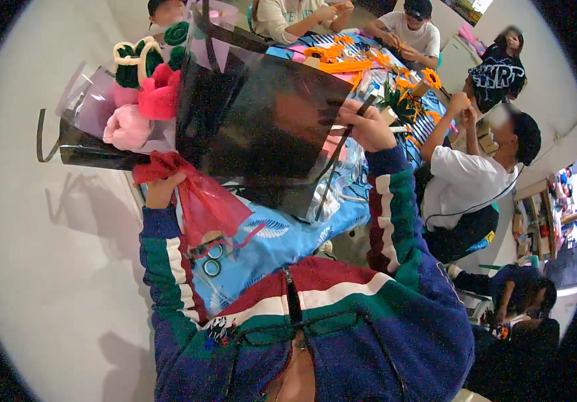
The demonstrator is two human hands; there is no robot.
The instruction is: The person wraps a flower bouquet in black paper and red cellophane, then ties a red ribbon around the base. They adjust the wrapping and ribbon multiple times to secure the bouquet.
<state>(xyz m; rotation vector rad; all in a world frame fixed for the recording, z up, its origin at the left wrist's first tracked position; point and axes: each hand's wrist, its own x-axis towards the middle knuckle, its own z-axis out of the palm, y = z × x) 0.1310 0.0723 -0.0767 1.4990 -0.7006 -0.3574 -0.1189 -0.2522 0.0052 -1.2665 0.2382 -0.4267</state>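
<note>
My left hand [163, 190] is closed round the gathered red mesh wrap [213, 206] at the base of a bouquet. Pink and red fuzzy flowers [160, 93] and green leaves edged in cream stand above that hand, leaning left. Clear and black wrapping film surrounds the flowers. On the right, my right hand [366, 124] pinches the edge of a large dark translucent wrapping sheet [268, 115] with a black border. The sheet spreads between both hands and hides part of the table. A red ribbon hangs from the mesh.
Rolls of tape [212, 267] lie on the blue patterned tablecloth [268, 223]. Orange fuzzy craft pieces [343, 66] cover the far table. Several people sit around it, one in a white shirt [469, 181] close on the right. A pale wall [67, 261] stands at left.
</note>
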